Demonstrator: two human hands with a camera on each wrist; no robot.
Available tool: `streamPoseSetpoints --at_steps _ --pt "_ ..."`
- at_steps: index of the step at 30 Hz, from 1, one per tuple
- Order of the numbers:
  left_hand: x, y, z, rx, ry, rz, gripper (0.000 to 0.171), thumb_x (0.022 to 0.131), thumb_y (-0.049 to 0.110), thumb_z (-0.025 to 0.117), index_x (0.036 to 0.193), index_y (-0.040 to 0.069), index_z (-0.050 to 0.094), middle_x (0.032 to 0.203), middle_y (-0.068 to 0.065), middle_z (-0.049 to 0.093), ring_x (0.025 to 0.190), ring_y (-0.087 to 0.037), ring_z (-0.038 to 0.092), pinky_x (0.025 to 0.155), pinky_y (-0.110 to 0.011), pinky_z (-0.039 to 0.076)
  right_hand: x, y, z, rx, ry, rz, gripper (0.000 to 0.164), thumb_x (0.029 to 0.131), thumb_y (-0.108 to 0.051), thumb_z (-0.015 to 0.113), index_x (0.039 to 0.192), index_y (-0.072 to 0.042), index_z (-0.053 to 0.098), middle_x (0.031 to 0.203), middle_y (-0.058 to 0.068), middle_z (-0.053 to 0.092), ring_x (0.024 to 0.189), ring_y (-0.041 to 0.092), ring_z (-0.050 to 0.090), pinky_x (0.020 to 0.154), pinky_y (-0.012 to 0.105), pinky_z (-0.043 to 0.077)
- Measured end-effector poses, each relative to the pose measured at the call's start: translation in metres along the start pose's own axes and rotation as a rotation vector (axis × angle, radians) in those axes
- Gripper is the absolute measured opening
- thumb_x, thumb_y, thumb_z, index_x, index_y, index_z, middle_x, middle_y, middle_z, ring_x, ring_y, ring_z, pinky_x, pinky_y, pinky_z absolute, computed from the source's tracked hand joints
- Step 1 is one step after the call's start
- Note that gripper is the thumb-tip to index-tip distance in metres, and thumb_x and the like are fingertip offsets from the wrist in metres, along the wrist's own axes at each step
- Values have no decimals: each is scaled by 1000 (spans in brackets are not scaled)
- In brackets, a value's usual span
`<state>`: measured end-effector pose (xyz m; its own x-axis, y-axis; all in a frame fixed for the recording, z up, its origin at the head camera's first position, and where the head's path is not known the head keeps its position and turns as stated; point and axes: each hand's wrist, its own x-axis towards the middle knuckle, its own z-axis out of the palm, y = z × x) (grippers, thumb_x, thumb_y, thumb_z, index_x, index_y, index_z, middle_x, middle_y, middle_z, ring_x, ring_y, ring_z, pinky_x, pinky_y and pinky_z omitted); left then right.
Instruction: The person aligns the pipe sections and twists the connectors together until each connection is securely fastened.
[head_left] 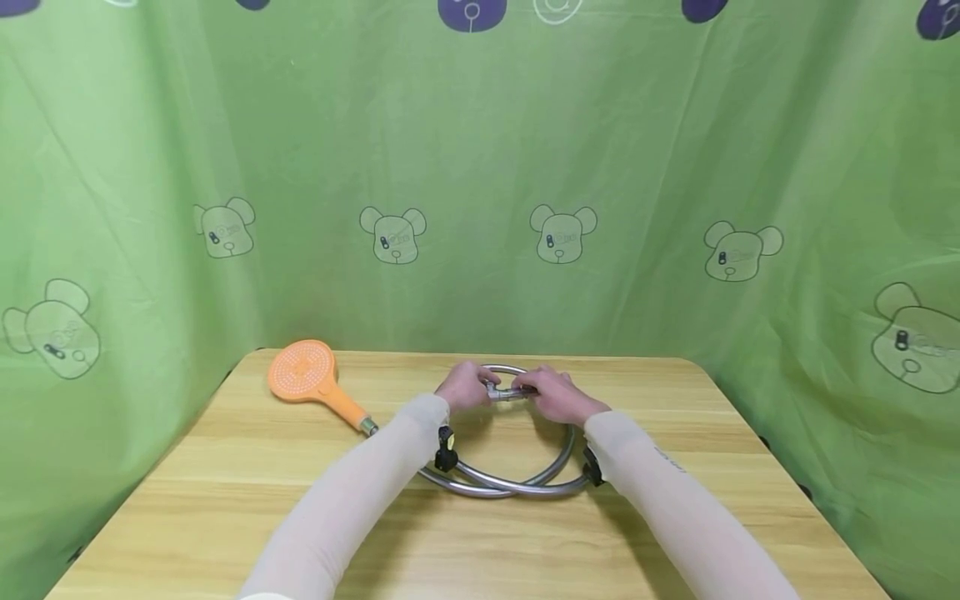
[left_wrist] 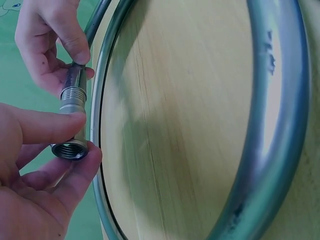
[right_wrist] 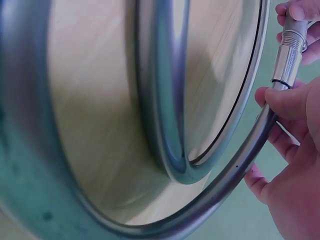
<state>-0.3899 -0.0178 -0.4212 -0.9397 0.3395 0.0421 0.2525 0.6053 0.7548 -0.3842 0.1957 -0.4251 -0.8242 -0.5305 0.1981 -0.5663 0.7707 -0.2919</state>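
Observation:
A metal fitting with a threaded round opening (left_wrist: 71,150) is pinched between the thumb and fingers of my left hand (head_left: 467,386), above the far part of the table. My right hand (head_left: 558,396) grips the end of a silver shower hose (head_left: 525,490) just behind its metal end nut (right_wrist: 286,65). Fitting and nut stand in line, touching, with bare threads (left_wrist: 73,94) showing between them. The hose loops on the table below both hands. At its other end, left of my left arm, an orange shower head (head_left: 303,371) lies with its spray face up.
The light wooden table (head_left: 465,550) ends a little beyond my hands. Green curtain (head_left: 472,150) printed with bear faces hangs behind it and along both sides. A black wrist camera (head_left: 446,450) on my left sleeve sits close over the hose loops.

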Motion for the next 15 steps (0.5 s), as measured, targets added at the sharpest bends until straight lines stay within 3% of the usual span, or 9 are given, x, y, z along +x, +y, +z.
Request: streamPoseSetpoints --at_steps 5,11,15 --pt "0 0 1 8 22 -4 49 72 -9 73 119 5 73 112 -10 75 93 -20 65 89 -35 55 0 0 2 3 24 -11 25 90 -3 66 110 -16 75 104 2 74 99 24 60 80 41 43" --pt "1 1 2 23 35 4 50 70 -9 74 118 6 74 111 -10 75 92 -20 66 87 -34 56 1 0 3 33 9 10 31 89 1 64 114 -13 75 107 5 74 104 28 63 93 54 48" --pt "3 0 4 32 29 21 49 71 -10 75 118 5 74 111 -10 75 92 -20 66 87 -33 56 2 2 5 79 4 2 35 86 7 60 115 -8 74 105 8 74 102 29 66 95 52 53"
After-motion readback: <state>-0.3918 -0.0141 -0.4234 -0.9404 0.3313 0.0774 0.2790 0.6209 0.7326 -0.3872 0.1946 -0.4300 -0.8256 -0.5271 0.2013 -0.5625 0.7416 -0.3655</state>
